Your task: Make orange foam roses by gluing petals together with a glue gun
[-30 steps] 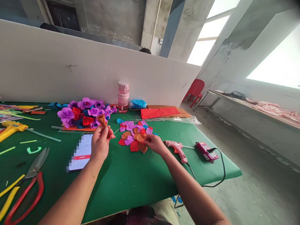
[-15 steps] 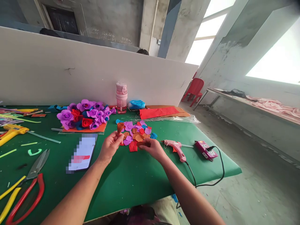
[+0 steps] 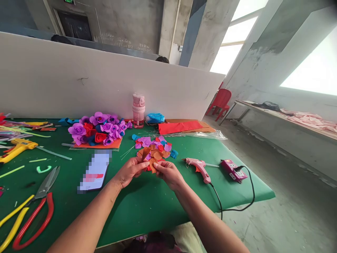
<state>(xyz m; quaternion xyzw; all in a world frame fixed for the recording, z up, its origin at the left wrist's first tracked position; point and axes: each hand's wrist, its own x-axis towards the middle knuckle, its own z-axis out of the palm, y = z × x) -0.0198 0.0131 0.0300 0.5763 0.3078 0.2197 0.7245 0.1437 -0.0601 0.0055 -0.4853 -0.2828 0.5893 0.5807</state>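
My left hand [image 3: 131, 171] is closed, its thumb and fingers pinching a rolled brown paper flower center [image 3: 145, 153] that points upward. Close beside it, my right hand [image 3: 170, 173] pinches an orange-brown paper petal [image 3: 152, 166] between thumb and fingers. The fingertips of both hands nearly meet at this petal. Just behind them lies a loose pile of cut petals [image 3: 158, 144] in purple, brown, red and blue. Fingers cover part of what each hand holds.
A pink glue gun [image 3: 199, 168] lies right of my hands, its cord running to a purple power block [image 3: 233, 171]. At left are a phone [image 3: 95, 171], red-and-yellow-handled scissors [image 3: 46, 183] and a yellow glue gun [image 3: 19, 148]. Finished paper roses [image 3: 100, 128] and a pink bottle [image 3: 138, 110] stand behind.
My right hand has lifted a brown petal from the pile's near edge and brought it left toward my left hand. My left hand has lowered slightly and moved right with the rolled center.
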